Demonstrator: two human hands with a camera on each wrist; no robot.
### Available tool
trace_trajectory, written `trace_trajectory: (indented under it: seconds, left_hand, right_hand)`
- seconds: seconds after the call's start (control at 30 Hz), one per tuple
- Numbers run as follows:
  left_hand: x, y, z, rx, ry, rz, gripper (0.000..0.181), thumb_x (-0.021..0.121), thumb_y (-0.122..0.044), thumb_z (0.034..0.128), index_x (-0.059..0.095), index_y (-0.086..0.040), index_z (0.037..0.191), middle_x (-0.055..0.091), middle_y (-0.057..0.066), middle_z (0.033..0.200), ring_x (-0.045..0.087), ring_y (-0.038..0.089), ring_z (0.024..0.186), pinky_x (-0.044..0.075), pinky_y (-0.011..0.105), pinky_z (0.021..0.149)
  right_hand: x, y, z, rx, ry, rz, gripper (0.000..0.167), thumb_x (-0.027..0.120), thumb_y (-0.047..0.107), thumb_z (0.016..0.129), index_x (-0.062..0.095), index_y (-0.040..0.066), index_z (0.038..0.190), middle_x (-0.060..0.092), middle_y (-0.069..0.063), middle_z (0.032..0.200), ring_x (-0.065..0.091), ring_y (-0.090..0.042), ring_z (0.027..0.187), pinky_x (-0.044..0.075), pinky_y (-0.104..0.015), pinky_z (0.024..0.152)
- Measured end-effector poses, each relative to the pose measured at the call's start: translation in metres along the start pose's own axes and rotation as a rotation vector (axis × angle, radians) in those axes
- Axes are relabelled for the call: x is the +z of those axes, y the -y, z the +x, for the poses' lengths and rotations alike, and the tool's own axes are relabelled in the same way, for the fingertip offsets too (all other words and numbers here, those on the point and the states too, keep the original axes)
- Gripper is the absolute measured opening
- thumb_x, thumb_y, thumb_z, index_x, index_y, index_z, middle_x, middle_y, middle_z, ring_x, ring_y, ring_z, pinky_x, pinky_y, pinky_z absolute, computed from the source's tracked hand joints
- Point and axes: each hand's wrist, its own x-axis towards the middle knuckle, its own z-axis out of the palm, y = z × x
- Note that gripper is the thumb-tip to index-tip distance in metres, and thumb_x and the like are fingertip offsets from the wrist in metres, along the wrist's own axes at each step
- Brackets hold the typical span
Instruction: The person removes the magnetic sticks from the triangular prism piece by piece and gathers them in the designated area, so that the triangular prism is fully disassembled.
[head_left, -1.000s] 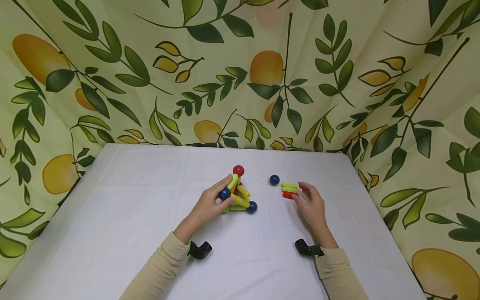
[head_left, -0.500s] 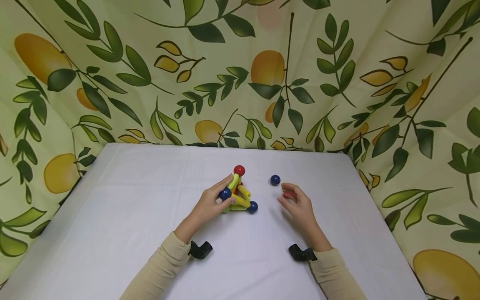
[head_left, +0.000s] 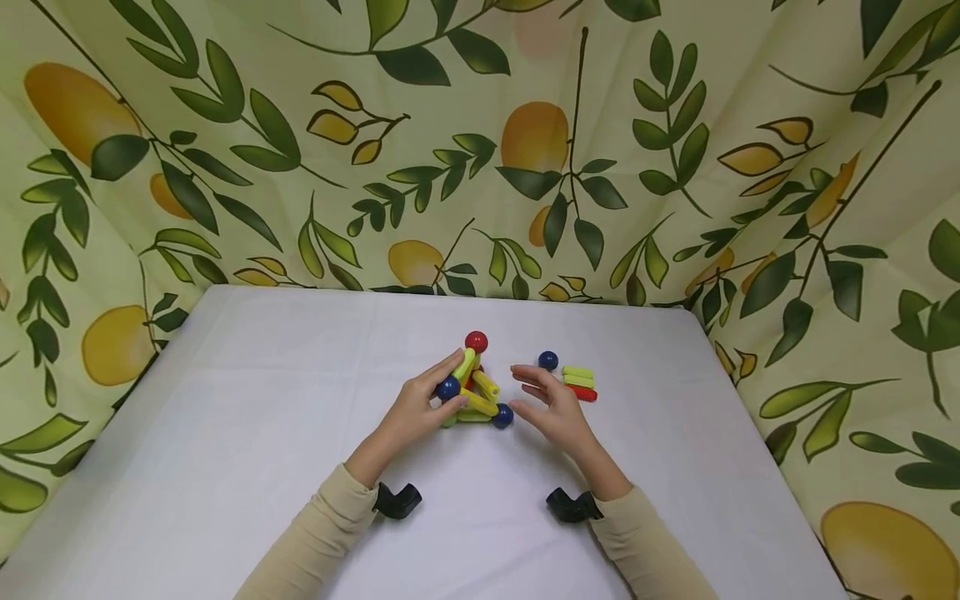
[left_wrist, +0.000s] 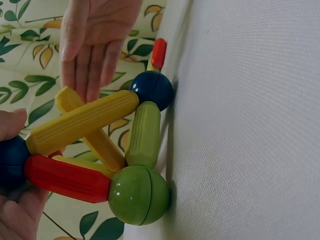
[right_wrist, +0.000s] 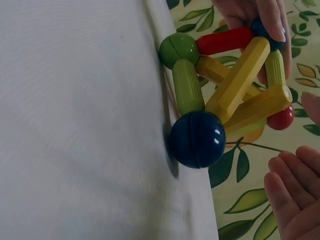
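While the left hand (head_left: 414,408) pinches a blue corner ball (head_left: 448,387) of the ball-and-rod frame (head_left: 480,402) on the table (head_left: 300,358), the right hand (head_left: 558,412) is free

Relaxed, it hovers just right of the frame, near a loose blue ball (head_left: 548,360), two yellow-green rods (head_left: 578,375) and a red rod (head_left: 582,392)

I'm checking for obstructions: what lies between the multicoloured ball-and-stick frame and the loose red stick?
The head view shows the bare right hand between the multicoloured ball-and-stick frame and the loose red stick.
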Motion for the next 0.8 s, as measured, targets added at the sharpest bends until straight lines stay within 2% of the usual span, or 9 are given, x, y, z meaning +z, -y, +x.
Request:
trace_trajectory:
  seconds: [0.17, 0.27, 0.33, 0.57, 0.73, 0.8]
  left_hand:
    - [0.002, 0.000, -0.001, 0.009, -0.006, 0.003, 0.064, 0.069, -0.015, 0.0868, 0.041, -0.003, 0.142, 0.041, 0.015, 0.147, 0.042, 0.029, 0.134, 0.039, 0.037, 0.105]
    - [0.002, 0.000, -0.001, 0.013, -0.010, 0.011, 0.064, 0.069, -0.015, 0.0868, 0.041, -0.003, 0.142, 0.041, 0.014, 0.147, 0.042, 0.029, 0.133, 0.040, 0.038, 0.104]
    - [0.002, 0.000, -0.001, 0.010, -0.010, 0.014, 0.064, 0.069, -0.016, 0.0869, 0.041, -0.003, 0.142, 0.041, 0.013, 0.147, 0.043, 0.029, 0.133, 0.040, 0.038, 0.105]
    - [0.001, 0.000, -0.001, 0.010, -0.007, 0.010, 0.063, 0.069, -0.016, 0.0869, 0.041, -0.003, 0.142, 0.041, 0.012, 0.147, 0.043, 0.029, 0.133, 0.040, 0.037, 0.105]
    - [0.001, 0.000, -0.001, 0.016, -0.010, 0.017, 0.064, 0.069, -0.016, 0.0870, 0.041, -0.004, 0.142, 0.041, 0.012, 0.147, 0.043, 0.029, 0.133, 0.040, 0.038, 0.105]
    - [0.000, 0.000, 0.000, 0.015, -0.010, 0.018, 0.064, 0.069, -0.016, 0.0870, 0.041, -0.004, 0.143, 0.041, 0.013, 0.147, 0.043, 0.029, 0.133, 0.040, 0.038, 0.105]
  right_hand:
    - [0.013, -0.019, 0.010, -0.029, 0.024, 0.016, 0.051, 0.073, 0.006, 0.082, 0.052, 0.001, 0.128, 0.055, -0.019, 0.132, 0.053, -0.031, 0.123, 0.045, -0.044, 0.101]
    - [0.018, -0.021, 0.015, -0.024, 0.041, 0.022, 0.052, 0.073, 0.009, 0.082, 0.051, 0.001, 0.129, 0.054, -0.017, 0.134, 0.052, -0.031, 0.125, 0.045, -0.044, 0.101]
    - [0.022, -0.019, 0.017, -0.008, 0.055, 0.035, 0.053, 0.072, 0.008, 0.083, 0.050, -0.001, 0.131, 0.053, -0.019, 0.135, 0.050, -0.033, 0.126, 0.044, -0.046, 0.102]
    - [0.024, 0.014, 0.015, 0.033, 0.088, 0.018, 0.050, 0.068, 0.005, 0.085, 0.049, -0.010, 0.129, 0.051, -0.026, 0.134, 0.048, -0.039, 0.126, 0.042, -0.052, 0.102]
    - [0.026, 0.018, 0.015, 0.027, 0.068, 0.012, 0.042, 0.066, 0.002, 0.087, 0.052, -0.011, 0.124, 0.054, -0.027, 0.129, 0.050, -0.041, 0.123, 0.043, -0.055, 0.100]
    - [0.028, 0.007, 0.016, 0.018, 0.049, -0.009, 0.040, 0.067, 0.006, 0.087, 0.055, -0.008, 0.123, 0.058, -0.023, 0.127, 0.053, -0.037, 0.121, 0.046, -0.052, 0.099]
